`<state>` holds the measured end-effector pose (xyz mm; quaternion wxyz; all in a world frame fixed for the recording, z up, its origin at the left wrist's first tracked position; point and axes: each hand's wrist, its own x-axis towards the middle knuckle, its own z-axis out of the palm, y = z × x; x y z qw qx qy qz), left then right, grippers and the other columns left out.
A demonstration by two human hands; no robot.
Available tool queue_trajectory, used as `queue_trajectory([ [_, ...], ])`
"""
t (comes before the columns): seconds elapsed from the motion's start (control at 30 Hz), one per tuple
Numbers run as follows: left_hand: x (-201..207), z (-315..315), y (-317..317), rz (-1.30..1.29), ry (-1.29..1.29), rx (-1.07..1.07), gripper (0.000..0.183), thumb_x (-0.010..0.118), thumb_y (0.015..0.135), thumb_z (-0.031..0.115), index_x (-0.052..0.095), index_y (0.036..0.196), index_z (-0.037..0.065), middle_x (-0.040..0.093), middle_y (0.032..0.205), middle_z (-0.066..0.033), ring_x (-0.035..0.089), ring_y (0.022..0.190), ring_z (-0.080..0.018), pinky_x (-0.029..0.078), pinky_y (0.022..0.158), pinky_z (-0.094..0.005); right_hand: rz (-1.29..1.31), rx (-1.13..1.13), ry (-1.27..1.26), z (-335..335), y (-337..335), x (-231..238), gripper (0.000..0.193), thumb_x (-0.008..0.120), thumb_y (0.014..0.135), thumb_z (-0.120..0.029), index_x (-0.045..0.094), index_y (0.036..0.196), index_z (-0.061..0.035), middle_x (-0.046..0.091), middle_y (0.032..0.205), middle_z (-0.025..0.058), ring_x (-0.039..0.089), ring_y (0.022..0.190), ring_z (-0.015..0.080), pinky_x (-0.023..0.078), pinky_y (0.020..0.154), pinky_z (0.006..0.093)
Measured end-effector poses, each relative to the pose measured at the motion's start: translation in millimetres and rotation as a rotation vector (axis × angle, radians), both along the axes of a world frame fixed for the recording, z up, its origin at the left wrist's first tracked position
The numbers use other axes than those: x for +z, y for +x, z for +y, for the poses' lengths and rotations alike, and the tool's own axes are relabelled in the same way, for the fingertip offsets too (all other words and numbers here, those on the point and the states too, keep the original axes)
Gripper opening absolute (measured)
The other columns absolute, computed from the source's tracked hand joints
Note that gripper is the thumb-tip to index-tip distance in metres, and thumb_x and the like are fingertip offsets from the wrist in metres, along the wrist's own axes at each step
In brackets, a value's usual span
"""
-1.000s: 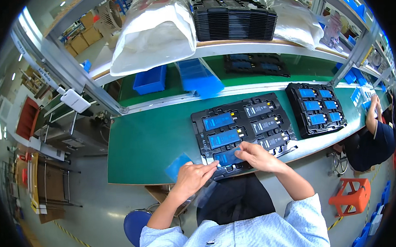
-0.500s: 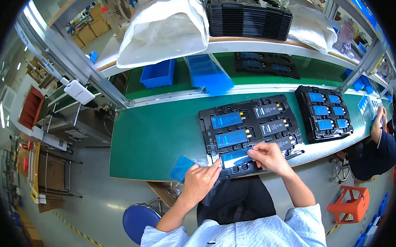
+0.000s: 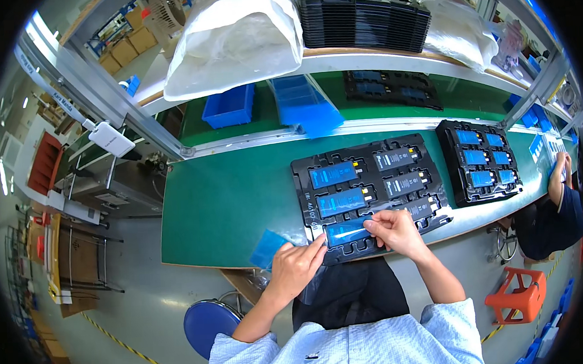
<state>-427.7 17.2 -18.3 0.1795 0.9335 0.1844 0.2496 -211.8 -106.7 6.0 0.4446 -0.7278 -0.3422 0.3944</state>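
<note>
A black plastic tray [image 3: 309, 215] lies on the bench in front of me, with flat battery packs in its pockets. The left-hand packs have blue film over them, while the right-hand packs, such as this black battery pack [image 3: 402, 184], show dark faces. My right hand [image 3: 398, 232] pinches the right end of a blue film [image 3: 347, 232] on the nearest left pack. At that pack's left end, my left hand [image 3: 296, 265] rests its fingertip, other fingers curled. Spare blue film [image 3: 268, 249] sticks out from the left hand over the bench edge; the grip itself is hidden.
A second black tray [image 3: 479, 190] of blue-covered packs stands to the right. Behind are a blue bin [image 3: 228, 108], blue film sheets [image 3: 306, 103] and stacked black trays [image 3: 362, 23] on a shelf. A co-worker's hand [image 3: 558, 170] is at far right. A blue stool [image 3: 212, 328] stands below.
The view has shifted slightly. Both hands keep nearly the same places at the nearest left pack, the right one still pinching the film.
</note>
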Motion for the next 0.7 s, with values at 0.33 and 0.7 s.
queue_trajectory([
  [0.33, -0.2, 1.1, 0.5, -0.004, -0.002, -0.013, 0.028, 0.064, 0.085, 0.017, 0.065, 0.111, 0.007, 0.060, 0.058, -0.0038, 0.057, 0.049, -0.0172, 0.039, 0.055, -0.0307, -0.025, 0.006, -0.039, 1.7, -1.9, 8.9, 0.024, 0.066, 0.087, -0.018, 0.066, 0.085, 0.0056, 0.059, 0.057, 0.0013, 0.054, 0.049, 0.0052, 0.041, 0.045, 0.0234],
  [0.7, 10.4, 0.2, 2.2, 0.177, 0.197, -0.104, 0.039, 0.065, 0.078, 0.014, 0.063, 0.117, 0.013, 0.050, 0.055, -0.0008, 0.053, 0.050, -0.0157, 0.037, 0.056, -0.0308, -0.096, -0.008, -0.018, 5.5, -5.8, 12.6, 0.023, 0.066, 0.084, -0.015, 0.067, 0.083, 0.0075, 0.062, 0.057, 0.0044, 0.055, 0.048, 0.0062, 0.043, 0.045, 0.0241],
])
